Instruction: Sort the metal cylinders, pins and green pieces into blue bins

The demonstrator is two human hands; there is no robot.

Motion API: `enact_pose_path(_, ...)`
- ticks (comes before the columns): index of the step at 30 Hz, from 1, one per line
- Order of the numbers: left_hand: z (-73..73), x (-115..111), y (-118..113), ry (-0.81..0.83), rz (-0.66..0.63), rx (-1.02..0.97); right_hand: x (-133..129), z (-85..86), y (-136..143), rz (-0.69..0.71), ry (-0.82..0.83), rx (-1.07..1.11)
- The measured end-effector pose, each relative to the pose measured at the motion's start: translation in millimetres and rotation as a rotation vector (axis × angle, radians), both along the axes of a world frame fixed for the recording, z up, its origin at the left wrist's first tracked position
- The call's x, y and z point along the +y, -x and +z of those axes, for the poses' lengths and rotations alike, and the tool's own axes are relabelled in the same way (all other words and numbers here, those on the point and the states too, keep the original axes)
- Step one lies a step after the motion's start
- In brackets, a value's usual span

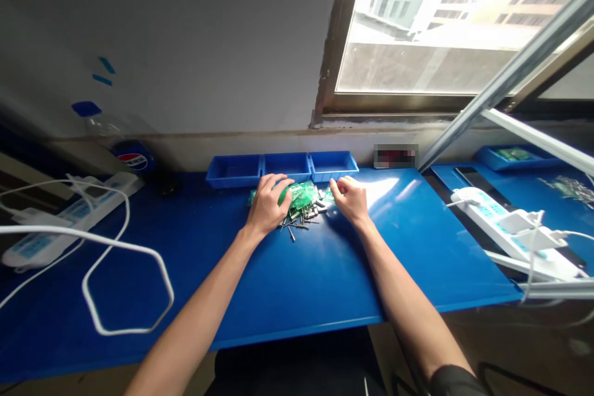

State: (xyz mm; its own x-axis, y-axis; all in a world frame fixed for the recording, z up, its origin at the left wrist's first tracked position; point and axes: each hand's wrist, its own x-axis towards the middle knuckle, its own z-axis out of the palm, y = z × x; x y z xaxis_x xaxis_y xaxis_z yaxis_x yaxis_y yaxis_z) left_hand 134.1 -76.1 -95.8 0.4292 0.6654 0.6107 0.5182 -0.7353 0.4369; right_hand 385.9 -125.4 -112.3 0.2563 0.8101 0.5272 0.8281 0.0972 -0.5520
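Heap of small parts on a blue worktop. The pile [302, 196], made up of green pieces and small metal parts [301, 221], lies on the table [315, 284] between the two hands, just in front of three blue bins. Slender pins spill toward the near edge. The left hand [268, 204] arches over the pile's left side, thumb apart from the fingers; whether it grips a piece cannot be told. The right hand [351, 199] is beside the right edge, fingers curled and thumb near the index finger; whether anything is pinched there cannot be told either.

Handling, as judged: light fingertip contact suits pieces this small; the left hand can steady the heap while the right separates single items at its edge. Pressing down or sweeping could tangle or scatter the pins.

Behind the pile: left bin [234, 182], middle bin [302, 174] and right bin [336, 175], in a row along the wall. Far left: a blue-capped bottle [132, 154] with a red, white and blue Pepsi roundel, its lettering too small to read surely, and a white power strip [109, 199]. Right: another power strip [492, 213]; no writing is legible on either.
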Motion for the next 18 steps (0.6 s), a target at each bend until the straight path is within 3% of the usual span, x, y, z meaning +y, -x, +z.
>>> enact_pose_path(5,-3.7,-6.5,6.9,0.009,0.024,-0.005,-1.9,-3.3,2.6,0.049,0.087,-0.007)
enact_pose_path(18,-1.7,-2.9,17.7,0.033,0.061,-0.153,-1.7,-7.3,4.3,0.250,0.024,0.011)
